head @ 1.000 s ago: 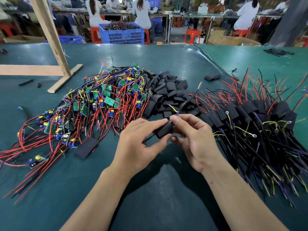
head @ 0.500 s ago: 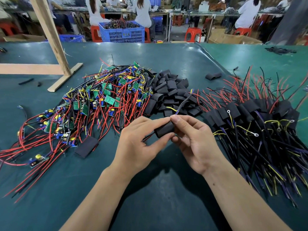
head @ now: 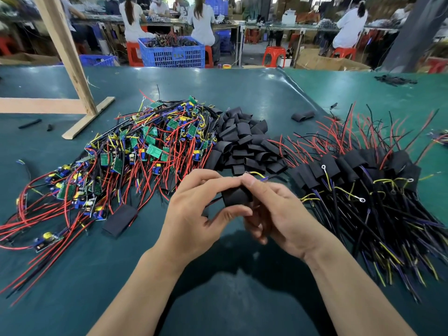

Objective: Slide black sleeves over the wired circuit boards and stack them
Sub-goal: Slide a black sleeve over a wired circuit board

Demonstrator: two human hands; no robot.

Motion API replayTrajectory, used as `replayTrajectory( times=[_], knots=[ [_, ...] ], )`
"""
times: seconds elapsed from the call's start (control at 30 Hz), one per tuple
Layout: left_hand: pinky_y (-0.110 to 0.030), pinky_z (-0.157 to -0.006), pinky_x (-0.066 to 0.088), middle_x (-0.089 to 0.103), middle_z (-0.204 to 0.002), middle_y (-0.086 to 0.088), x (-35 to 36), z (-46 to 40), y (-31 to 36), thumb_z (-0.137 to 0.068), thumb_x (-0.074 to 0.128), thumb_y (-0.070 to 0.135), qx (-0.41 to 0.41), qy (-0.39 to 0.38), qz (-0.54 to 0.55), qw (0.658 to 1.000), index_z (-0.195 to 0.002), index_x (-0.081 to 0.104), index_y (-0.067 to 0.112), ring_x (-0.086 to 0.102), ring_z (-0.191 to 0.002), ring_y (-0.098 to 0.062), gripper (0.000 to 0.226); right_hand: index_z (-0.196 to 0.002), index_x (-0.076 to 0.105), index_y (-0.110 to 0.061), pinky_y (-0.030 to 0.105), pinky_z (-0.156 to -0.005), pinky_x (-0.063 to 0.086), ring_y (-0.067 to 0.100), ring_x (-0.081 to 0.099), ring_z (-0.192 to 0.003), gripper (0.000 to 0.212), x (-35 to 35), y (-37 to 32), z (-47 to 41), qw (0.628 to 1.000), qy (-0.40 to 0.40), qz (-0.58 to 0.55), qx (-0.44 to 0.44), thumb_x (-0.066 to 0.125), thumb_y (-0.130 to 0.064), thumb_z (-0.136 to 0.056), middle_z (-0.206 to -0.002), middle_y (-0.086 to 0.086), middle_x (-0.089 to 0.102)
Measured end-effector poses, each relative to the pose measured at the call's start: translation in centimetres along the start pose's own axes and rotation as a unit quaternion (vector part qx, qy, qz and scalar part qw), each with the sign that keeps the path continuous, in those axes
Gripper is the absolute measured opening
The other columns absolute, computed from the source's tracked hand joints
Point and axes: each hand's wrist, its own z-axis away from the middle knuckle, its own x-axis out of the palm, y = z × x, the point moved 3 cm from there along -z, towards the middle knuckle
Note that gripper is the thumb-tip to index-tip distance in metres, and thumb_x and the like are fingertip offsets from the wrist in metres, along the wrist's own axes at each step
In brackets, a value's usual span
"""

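Both hands hold one black sleeve (head: 236, 196) above the green table, near the middle of the view. My left hand (head: 196, 214) grips its left end between thumb and fingers. My right hand (head: 278, 212) pinches its upper right end, where yellow and blue wires stick out. The board inside is hidden. A heap of bare wired circuit boards (head: 135, 156) with red wires lies to the left. Loose empty sleeves (head: 244, 144) are piled in the centre. Sleeved boards (head: 358, 170) are stacked on the right.
One flat black sleeve (head: 120, 220) lies by the board heap, another stray sleeve (head: 303, 115) further back. A wooden post and foot (head: 72, 76) stand at the back left. Beyond the table's far edge are a blue crate (head: 172, 53), red stools and seated people.
The long wires that stuck up and right from the sleeve now show only as a short stub. The sleeve has turned more level between my hands.
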Motion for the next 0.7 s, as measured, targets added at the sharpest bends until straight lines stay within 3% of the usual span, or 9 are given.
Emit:
replayTrajectory(
  times=[0.1,0.23,0.33,0.47,0.57,0.7],
  knots=[
    [-0.039,-0.085,0.051,0.067,-0.107,-0.004,-0.2,-0.1,0.0,-0.081,0.079,0.03,0.03,0.014,-0.025,0.999,-0.114,0.067,0.014,0.061,-0.095,-0.025,0.039,-0.065,0.06,-0.014,0.02,-0.034,0.036,0.017,0.046,-0.034,0.041,0.0,-0.4,0.3,0.995,0.002,0.058,-0.08,0.061,-0.046,-0.091,-0.05,0.006,0.052],
    [-0.043,-0.094,0.044,0.069,-0.114,-0.006,-0.9,-0.2,-0.2,-0.088,0.075,0.027,0.058,0.108,-0.131,0.984,-0.103,0.072,0.005,0.063,-0.099,-0.032,0.028,-0.07,0.06,-0.011,0.025,-0.036,0.041,0.018,0.05,-0.037,0.037,-0.5,-1.4,0.7,0.948,0.156,0.148,-0.233,0.06,-0.044,-0.087,-0.058,0.015,0.059],
    [-0.035,-0.094,0.04,0.07,-0.105,-0.007,-1.0,-0.2,-0.1,-0.095,0.064,0.025,0.041,0.141,-0.13,0.981,-0.098,0.072,0.002,0.065,-0.093,-0.031,0.024,-0.068,0.061,-0.023,0.023,-0.035,0.041,0.016,0.049,-0.038,0.03,-1.6,-2.6,1.1,0.912,0.279,0.077,-0.29,0.057,-0.041,-0.091,-0.061,0.006,0.064],
    [-0.026,-0.094,0.038,0.069,-0.101,-0.006,-0.4,-0.2,-0.2,-0.093,0.063,0.018,0.02,0.12,-0.11,0.986,-0.098,0.071,0.001,0.062,-0.09,-0.032,0.02,-0.087,0.059,-0.017,0.018,-0.038,0.04,0.012,0.053,-0.043,0.026,-4.9,-3.3,1.5,0.862,0.424,-0.124,-0.25,0.051,-0.038,-0.101,-0.07,0.0,0.068],
    [-0.025,-0.093,0.038,0.068,-0.099,-0.004,-0.3,-0.2,-0.3,-0.092,0.062,0.016,0.01,0.111,-0.119,0.987,-0.099,0.071,0.001,0.06,-0.09,-0.028,0.019,-0.109,0.053,-0.013,0.018,-0.044,0.045,0.012,0.061,-0.051,0.028,-6.3,-2.8,1.7,0.837,0.441,-0.247,-0.21,0.057,-0.038,-0.099,-0.086,0.002,0.07],
    [-0.027,-0.09,0.041,0.069,-0.096,-0.001,-0.2,-0.2,-0.7,-0.093,0.06,0.016,-0.002,0.091,-0.12,0.989,-0.093,0.073,0.004,0.059,-0.089,-0.027,0.017,-0.101,0.059,-0.015,0.017,-0.045,0.044,0.011,0.061,-0.052,0.019,-6.5,-2.6,1.4,0.844,0.432,-0.261,-0.182,0.051,-0.033,-0.101,-0.08,0.0,0.07]
  ],
)
